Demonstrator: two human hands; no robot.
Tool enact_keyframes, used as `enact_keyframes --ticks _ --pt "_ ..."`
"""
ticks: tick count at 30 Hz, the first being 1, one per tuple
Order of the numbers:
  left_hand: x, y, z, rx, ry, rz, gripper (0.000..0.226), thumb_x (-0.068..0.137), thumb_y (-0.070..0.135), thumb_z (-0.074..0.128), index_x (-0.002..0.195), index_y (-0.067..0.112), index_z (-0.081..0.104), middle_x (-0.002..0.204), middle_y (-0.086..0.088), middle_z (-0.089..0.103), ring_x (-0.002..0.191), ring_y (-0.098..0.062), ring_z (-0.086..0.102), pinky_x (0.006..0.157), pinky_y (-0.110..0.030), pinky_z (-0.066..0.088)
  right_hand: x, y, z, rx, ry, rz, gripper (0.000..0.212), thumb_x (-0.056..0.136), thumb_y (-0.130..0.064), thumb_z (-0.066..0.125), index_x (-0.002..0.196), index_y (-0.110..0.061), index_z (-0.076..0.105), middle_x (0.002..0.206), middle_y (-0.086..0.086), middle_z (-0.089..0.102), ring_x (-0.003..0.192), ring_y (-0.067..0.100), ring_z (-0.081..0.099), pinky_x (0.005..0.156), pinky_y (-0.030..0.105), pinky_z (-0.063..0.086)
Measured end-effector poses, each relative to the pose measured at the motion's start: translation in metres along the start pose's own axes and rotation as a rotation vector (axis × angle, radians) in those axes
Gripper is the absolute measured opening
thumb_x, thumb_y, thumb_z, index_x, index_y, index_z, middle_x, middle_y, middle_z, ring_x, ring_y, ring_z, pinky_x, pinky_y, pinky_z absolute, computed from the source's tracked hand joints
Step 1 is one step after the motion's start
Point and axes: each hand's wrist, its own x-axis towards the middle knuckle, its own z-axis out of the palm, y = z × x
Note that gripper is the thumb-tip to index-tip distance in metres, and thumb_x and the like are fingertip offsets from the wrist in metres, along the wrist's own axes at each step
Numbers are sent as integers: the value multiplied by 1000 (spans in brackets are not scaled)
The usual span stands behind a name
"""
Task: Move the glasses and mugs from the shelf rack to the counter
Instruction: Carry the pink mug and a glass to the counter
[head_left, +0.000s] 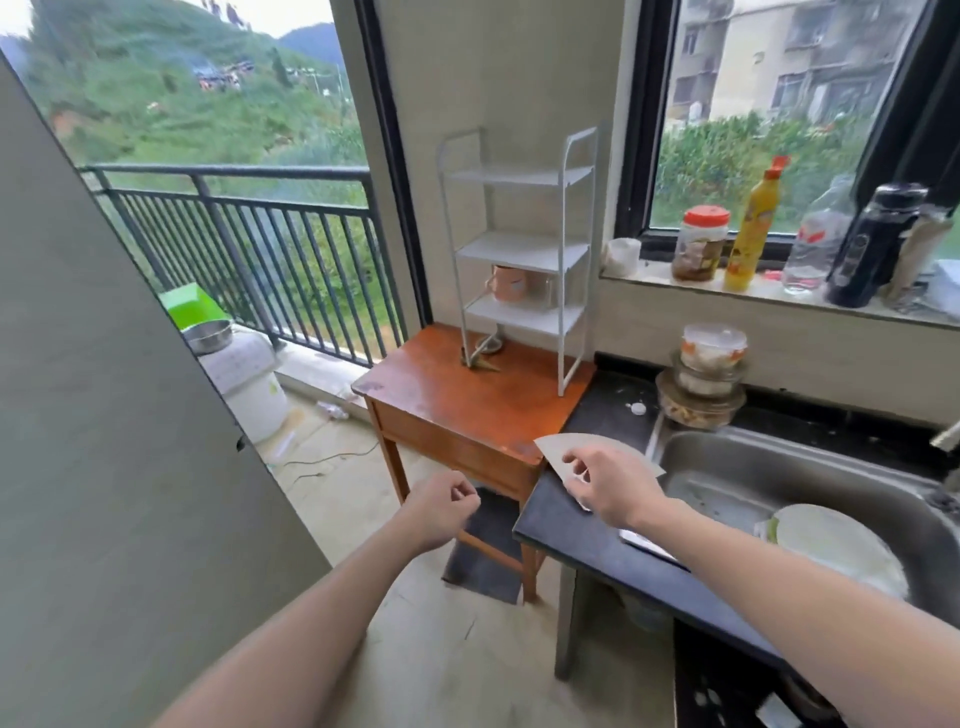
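Observation:
A white three-tier shelf rack (519, 249) stands on a small wooden table (457, 400). On its lowest shelf sits a pink mug (508, 283), with what looks like a clear glass (544, 292) to its right; the upper shelves are bare. My left hand (441, 512) hangs in front of the table with fingers curled in and nothing in it. My right hand (605, 486) hovers over the left end of the dark counter (561, 530), fingers bent downward above a pale sheet (558, 447). Something clear or white shows under the fingers; I cannot make out what.
A steel sink (779, 478) with a white plate (836, 545) lies right of my right hand. Stacked glass bowls (701, 379) stand behind it. Jars and bottles (753, 228) line the window sill. A balcony railing (249, 234) and a white bucket (249, 379) are at left.

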Motion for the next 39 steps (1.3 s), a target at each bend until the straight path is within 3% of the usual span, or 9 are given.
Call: enact_keyframes --ticks 6,10,17,21,25,30,34,37,39 --pt "84 -22 -39 -20 -2 -9 11 87 25 56 78 23 62 81 -2 67 84 -24 65 78 -39 56 93 -12 30 71 -74 45 39 89 -36 56 125 -23 58 107 -4 69 96 20 64 81 31 48" --pt "161 -37 -74 3 -25 56 10 86 26 58 79 22 63 80 -1 66 84 -23 64 80 -39 55 164 -20 52 53 -3 109 40 90 -34 58 128 -22 56 109 -2 69 99 22 64 87 34 51" --pt "293 -39 -147 96 -87 176 10 90 22 58 84 18 64 78 0 64 72 -15 59 64 -25 50 284 -42 72 92 164 299 40 92 -29 57 130 -17 55 116 3 66 101 23 63 85 35 50" --pt "352 -23 -171 250 -70 275 15 91 32 56 93 22 67 80 9 64 67 -3 55 46 -13 35 326 -40 74 115 205 392 44 92 -30 56 134 -16 52 127 4 62 110 24 61 90 38 51" --pt "412 -7 -162 163 -102 296 15 92 27 55 96 18 65 86 2 63 74 -13 57 53 -23 42 371 -19 75 156 252 478 49 92 -30 57 137 -14 48 133 6 58 115 26 59 94 41 49" --pt "500 6 -126 17 -53 345 20 90 26 57 106 16 62 88 5 61 72 -17 59 52 -22 47 436 24 88 236 421 555 56 92 -26 57 143 -10 39 140 12 49 124 32 50 98 41 42" --pt "572 19 -91 42 48 463 45 89 26 57 131 13 49 129 -9 54 113 -27 54 94 -37 46 490 65 99 395 593 637 48 89 -24 58 133 -11 45 129 10 50 118 33 52 84 32 39" --pt "618 32 -72 -18 133 497 52 90 23 53 139 15 38 134 -12 45 118 -33 49 86 -36 42 518 89 109 529 704 714 50 89 -23 58 135 -9 45 128 10 55 115 30 54 82 29 36" --pt "641 41 -64 -108 165 443 51 90 22 50 139 16 36 135 -10 44 112 -29 50 77 -30 41 530 100 115 608 784 687 43 88 -21 60 130 -12 52 116 5 63 106 24 58 81 28 41"
